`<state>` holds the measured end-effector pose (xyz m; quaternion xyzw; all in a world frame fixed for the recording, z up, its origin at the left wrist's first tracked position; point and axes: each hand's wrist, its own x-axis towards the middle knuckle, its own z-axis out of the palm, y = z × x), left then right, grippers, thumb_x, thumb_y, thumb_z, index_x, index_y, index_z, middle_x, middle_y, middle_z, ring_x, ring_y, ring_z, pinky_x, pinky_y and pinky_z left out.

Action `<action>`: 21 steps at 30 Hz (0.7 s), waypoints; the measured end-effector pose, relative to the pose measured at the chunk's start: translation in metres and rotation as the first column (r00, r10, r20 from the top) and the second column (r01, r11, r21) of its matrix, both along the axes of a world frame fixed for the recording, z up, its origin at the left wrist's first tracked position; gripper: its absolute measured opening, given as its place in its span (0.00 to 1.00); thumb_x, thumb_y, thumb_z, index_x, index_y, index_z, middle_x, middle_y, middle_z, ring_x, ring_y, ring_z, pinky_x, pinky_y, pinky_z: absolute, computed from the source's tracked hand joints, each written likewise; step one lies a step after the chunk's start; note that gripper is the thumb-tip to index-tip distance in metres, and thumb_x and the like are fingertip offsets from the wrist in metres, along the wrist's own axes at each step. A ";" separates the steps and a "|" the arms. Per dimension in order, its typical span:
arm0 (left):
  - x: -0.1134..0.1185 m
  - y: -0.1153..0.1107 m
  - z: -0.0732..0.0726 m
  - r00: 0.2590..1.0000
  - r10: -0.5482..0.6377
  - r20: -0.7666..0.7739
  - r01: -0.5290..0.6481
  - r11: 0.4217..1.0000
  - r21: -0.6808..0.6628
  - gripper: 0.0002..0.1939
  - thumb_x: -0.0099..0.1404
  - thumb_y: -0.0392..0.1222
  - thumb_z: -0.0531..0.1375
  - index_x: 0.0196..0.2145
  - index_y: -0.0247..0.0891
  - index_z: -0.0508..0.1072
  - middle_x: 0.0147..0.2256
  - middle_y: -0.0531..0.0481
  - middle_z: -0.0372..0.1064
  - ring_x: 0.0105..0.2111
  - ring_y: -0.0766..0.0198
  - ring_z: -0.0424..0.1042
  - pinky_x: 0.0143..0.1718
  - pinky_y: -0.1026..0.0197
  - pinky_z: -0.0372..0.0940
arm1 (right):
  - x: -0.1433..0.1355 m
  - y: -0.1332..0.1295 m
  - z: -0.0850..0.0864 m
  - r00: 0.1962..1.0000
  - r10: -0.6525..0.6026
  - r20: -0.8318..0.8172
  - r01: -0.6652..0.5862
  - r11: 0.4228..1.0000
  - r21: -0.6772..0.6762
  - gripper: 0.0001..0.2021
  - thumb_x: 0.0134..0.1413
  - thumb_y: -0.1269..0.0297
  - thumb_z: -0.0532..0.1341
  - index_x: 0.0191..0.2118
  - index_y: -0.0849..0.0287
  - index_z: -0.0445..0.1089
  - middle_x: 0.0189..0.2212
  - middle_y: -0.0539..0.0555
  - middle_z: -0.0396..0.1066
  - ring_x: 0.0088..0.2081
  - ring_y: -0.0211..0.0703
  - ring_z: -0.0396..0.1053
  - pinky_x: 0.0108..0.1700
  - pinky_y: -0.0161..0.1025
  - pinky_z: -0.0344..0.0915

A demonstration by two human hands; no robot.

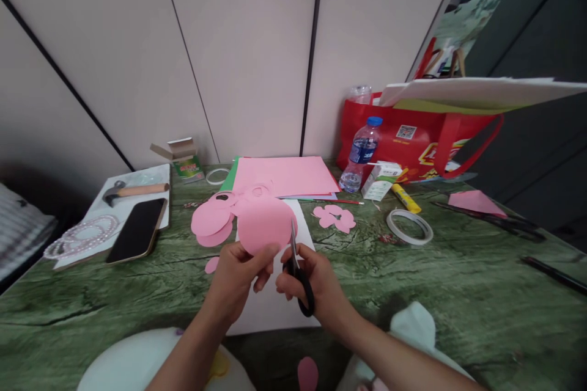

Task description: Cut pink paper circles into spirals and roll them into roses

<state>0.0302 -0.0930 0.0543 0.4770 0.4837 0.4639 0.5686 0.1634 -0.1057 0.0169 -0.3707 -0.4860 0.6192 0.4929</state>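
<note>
Your left hand point(235, 274) has its thumb and fingers pinched together on the lower edge of the round pink paper point(263, 226), which is held up above a white sheet point(270, 313) on the desk point(151, 311). Your right hand point(321, 281) has its fingers curled closed around the black-handled scissors point(306, 293), blades pointing up at the paper's right edge; contact there cannot be told. Pink round cutouts point(211, 220) lie left, a flower-shaped pink cutout point(343, 224) right.
</note>
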 end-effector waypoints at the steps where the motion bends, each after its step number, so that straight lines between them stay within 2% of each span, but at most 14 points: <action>1: 0.000 0.000 -0.001 1.000 0.005 -0.011 -0.005 1.000 0.005 0.17 0.51 0.44 0.63 0.13 0.32 0.65 0.12 0.57 0.57 0.11 0.77 0.51 0.13 0.69 0.45 | 0.000 0.000 0.001 1.000 -0.002 -0.009 0.002 1.000 0.001 0.20 0.34 0.55 0.69 0.31 0.57 0.60 0.17 0.43 0.62 0.18 0.31 0.57 0.21 0.30 0.54; 9: 0.000 -0.001 0.001 0.998 0.009 -0.057 -0.009 1.000 0.005 0.16 0.49 0.42 0.64 0.13 0.33 0.63 0.11 0.58 0.54 0.12 0.77 0.48 0.14 0.69 0.42 | 0.005 0.003 0.009 0.999 0.030 -0.015 -0.030 1.000 -0.001 0.23 0.30 0.55 0.71 0.32 0.57 0.60 0.22 0.45 0.60 0.24 0.33 0.57 0.24 0.31 0.56; 15: -0.001 0.001 0.001 0.999 -0.003 -0.043 0.002 1.000 -0.006 0.16 0.49 0.42 0.64 0.14 0.33 0.64 0.11 0.58 0.53 0.12 0.77 0.47 0.14 0.69 0.42 | 0.004 0.004 0.008 0.999 0.021 -0.028 -0.021 1.000 -0.005 0.24 0.28 0.54 0.71 0.30 0.57 0.59 0.21 0.44 0.58 0.22 0.32 0.55 0.23 0.31 0.54; 21: -0.002 0.000 0.000 0.999 0.000 -0.036 0.000 1.000 0.000 0.15 0.50 0.42 0.64 0.15 0.33 0.64 0.12 0.59 0.54 0.13 0.77 0.48 0.14 0.69 0.41 | 0.005 0.003 0.011 1.000 0.011 -0.028 -0.011 1.000 0.013 0.22 0.32 0.57 0.70 0.31 0.58 0.59 0.19 0.42 0.56 0.20 0.30 0.52 0.22 0.30 0.51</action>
